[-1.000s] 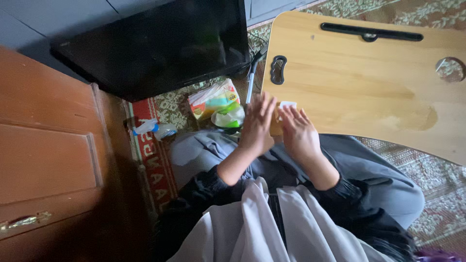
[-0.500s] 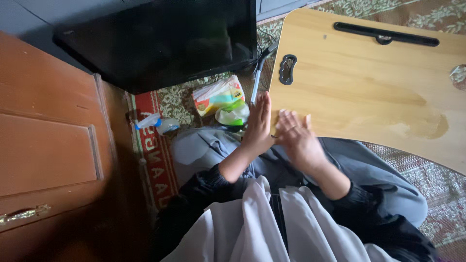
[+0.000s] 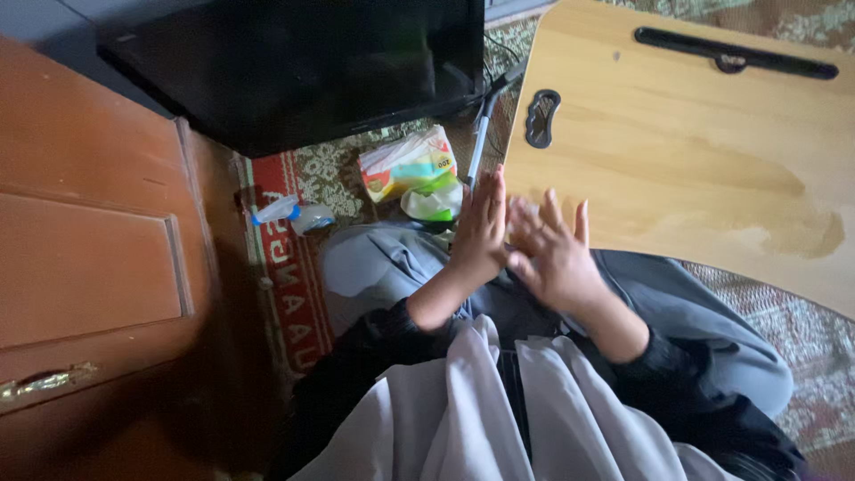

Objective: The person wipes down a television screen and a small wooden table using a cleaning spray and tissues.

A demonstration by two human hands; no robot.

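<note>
Where fingers spread: both hands @ lap desk.

A dark flat screen stands up and to the left of the hands, leaning over the patterned carpet. Just left of the hands lies a colourful plastic packet, with a green and white wrapper touching its lower edge. Further left, a small clear bottle with a blue cap lies on the carpet. A brown wooden cabinet with a brass handle fills the far left.
</note>
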